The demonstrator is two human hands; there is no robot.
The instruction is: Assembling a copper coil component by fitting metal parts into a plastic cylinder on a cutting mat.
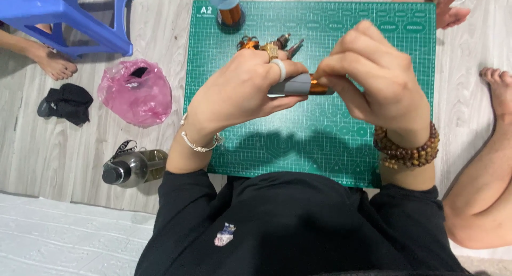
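Note:
My left hand (242,87) grips a grey cylindrical piece (292,84) with a band of copper-coloured wire (318,86) at its right end. It wears rings and a thin bracelet. My right hand (376,76), with a brown bead bracelet at the wrist, pinches the copper end of the same piece. Both hands hover over a green cutting mat (314,143). Behind my left hand on the mat lie small metal and copper-wound parts (266,43). Most of the held piece is hidden by my fingers.
A spool of copper wire (229,9) stands at the mat's far edge. Left of the mat lie a pink plastic bag (136,92), a black cloth (66,103), a bottle (133,167) and a blue stool (69,15). Another person's feet (498,87) are nearby.

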